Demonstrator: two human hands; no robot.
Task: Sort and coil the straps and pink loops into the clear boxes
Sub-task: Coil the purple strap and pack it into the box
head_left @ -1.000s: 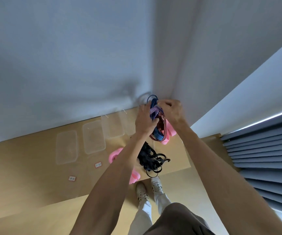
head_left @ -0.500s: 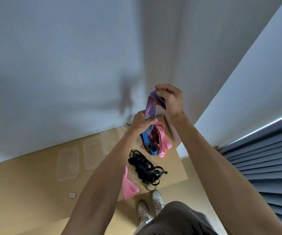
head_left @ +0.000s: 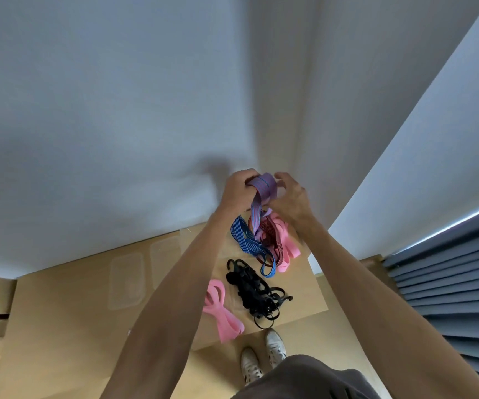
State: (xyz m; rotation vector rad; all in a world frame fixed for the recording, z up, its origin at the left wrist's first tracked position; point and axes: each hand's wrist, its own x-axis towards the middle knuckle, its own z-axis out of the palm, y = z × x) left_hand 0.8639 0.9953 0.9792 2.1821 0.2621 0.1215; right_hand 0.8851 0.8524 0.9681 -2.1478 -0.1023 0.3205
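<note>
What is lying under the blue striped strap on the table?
The blue striped strap lies partly over the red striped strap and pink loops, on the cardboard table. Whatever lies deeper in that pile is covered.

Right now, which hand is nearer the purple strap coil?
Left. The left hand grips the purple strap coil; the right hand is beside it, fingers curved around without clearly gripping.
</note>
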